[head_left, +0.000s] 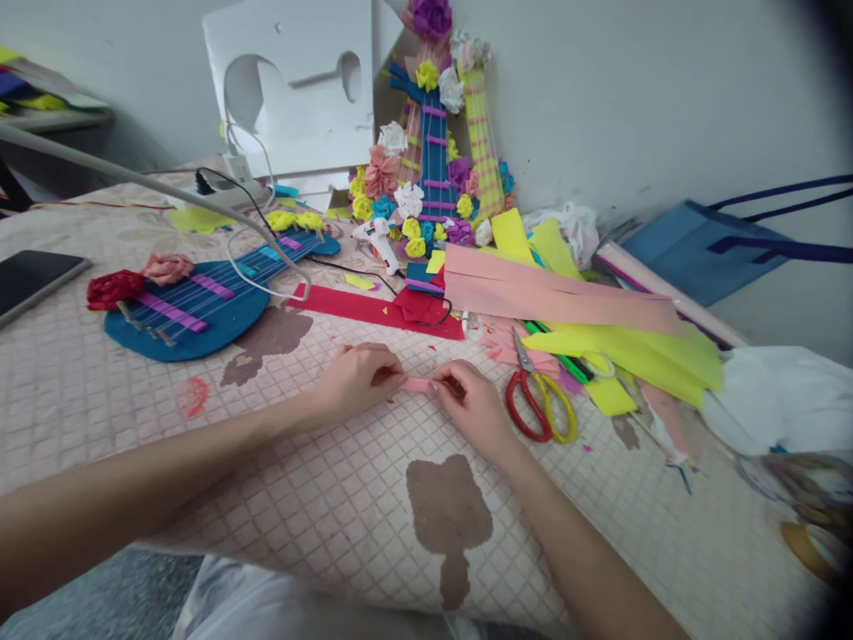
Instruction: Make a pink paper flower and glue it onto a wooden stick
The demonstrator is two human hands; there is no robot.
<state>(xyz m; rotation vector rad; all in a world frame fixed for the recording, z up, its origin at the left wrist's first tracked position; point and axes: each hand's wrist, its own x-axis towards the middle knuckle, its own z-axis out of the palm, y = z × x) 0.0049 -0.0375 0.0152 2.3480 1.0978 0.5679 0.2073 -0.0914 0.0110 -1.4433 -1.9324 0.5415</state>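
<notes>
My left hand (356, 378) and my right hand (470, 402) rest on the quilted pink cloth (320, 498) and pinch the two ends of a small pink paper strip (419, 384) held between them. Both hands have fingers closed on the strip. Red and yellow scissors (538, 400) lie just right of my right hand. Long pink paper sheets (546, 298) and yellow sheets (633, 356) lie beyond the scissors.
A blue paper guitar (200, 302) with red and pink paper roses lies at the left. A flowered paper guitar (433, 151) leans on the wall, a white glue gun (379, 240) before it. Red felt strip (360, 307), phone (33, 276), blue bag (720, 249).
</notes>
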